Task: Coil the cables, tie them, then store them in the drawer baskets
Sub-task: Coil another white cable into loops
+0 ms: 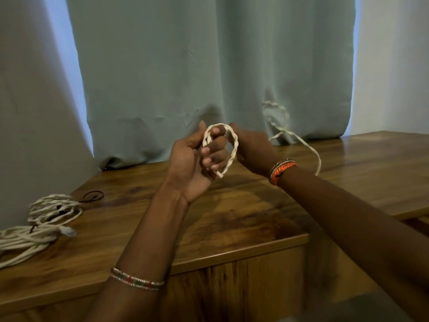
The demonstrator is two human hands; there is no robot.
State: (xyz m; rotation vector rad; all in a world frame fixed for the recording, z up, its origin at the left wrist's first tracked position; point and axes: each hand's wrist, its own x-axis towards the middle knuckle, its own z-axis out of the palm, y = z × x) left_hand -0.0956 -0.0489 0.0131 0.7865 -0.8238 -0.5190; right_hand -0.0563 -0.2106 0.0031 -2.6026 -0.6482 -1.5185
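Loops of the cream twisted cable (233,145) sit mid-frame above the brown wooden surface (232,212) — the left hand (197,156) clenched to anchor the coil, the right hand (253,147) gripping the strand, apparently feeding slack around.

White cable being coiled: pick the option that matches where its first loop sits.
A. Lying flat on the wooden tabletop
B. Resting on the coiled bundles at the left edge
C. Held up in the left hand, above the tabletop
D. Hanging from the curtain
C: the loop of the white cable is gripped in the left hand, raised above the wooden tabletop, while the right hand feeds its trailing length.
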